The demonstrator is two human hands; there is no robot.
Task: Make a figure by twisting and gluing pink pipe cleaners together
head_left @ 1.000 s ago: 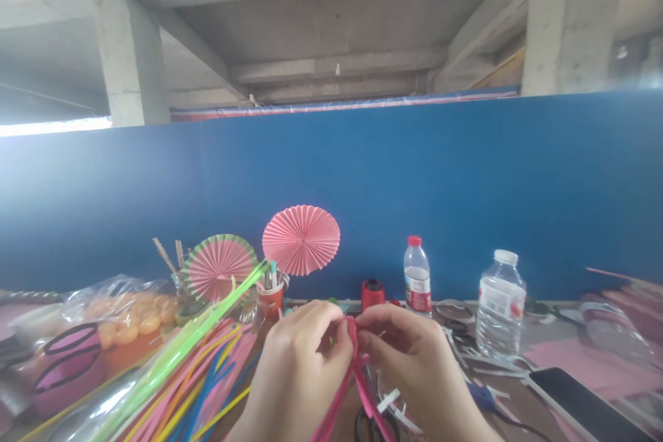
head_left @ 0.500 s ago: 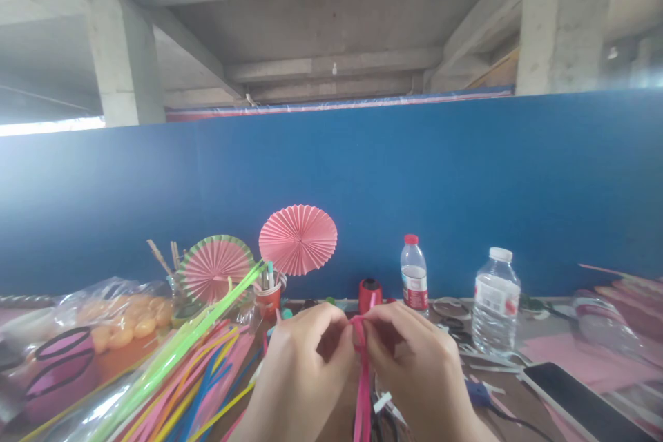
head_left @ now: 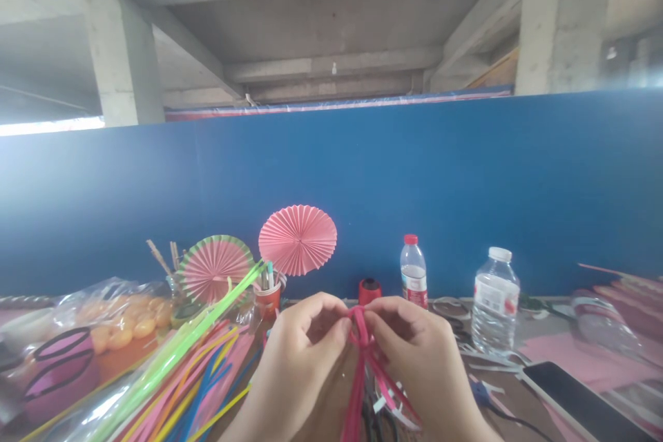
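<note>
My left hand and my right hand meet in front of me at the middle of the table. Between their fingertips they pinch a pink ribbon. A small loop stands at its top, with a knot-like crossing below it. From there two tails hang down, spread apart towards the table. Thumb and forefinger of each hand press on either side of the loop. Under the ribbon lie dark-handled scissors and bits of white strip, partly hidden.
To the left lie coloured pipe-cleaner-like sticks and a bag of orange balls. Pink paper fans stand behind. Beyond my hands are a red spool, a red-capped bottle and a white-capped bottle. A phone lies at right.
The ribbon's loop now shows open between my fingertips, and its tails have spread apart below. Both hands have risen slightly and keep their pinch.
</note>
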